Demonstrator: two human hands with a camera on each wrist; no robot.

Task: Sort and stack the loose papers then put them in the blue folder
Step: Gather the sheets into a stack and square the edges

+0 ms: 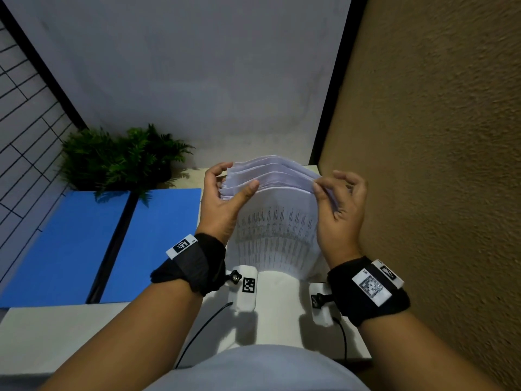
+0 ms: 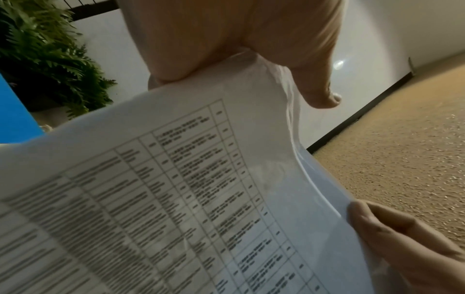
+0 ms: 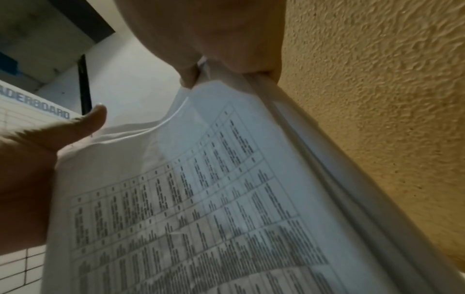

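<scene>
Head view first: I see both hands up in front of me, holding a thick stack of papers [image 1: 277, 218] standing on its bottom edge on the white table [image 1: 56, 331]. The sheets are thin, white and bendy, and the front one has a printed grid with tiny dark words I cannot read. The top edges fan apart in soft curved layers.

My left hand [image 1: 225, 198] is at 9 o'clock of the stack. Its thumb lies flat on the front sheet near the top and its fingers curl round behind, so it pinches the left edge. My right hand [image 1: 339, 210] is at 3 o'clock. Its thumb and first finger pinch the top right corner, and the other fingers are loosely bent behind.

In the left wrist view the papers [image 2: 176, 199] bow out below the left hand [image 2: 239, 39], and the right hand [image 2: 402, 244] grips the far edge at 4 o'clock. In the right wrist view the right hand [image 3: 214, 39] nips the corner at 12 o'clock.

The blue folder [image 1: 98, 244] lies open and flat on the table at 9 o'clock of the hands, smooth, with a dark spine down the middle. I see no sheets in it. A leafy green plant [image 1: 124, 159] sits at 10 o'clock. A rough tan wall [image 1: 437, 136] is at 3 o'clock.
</scene>
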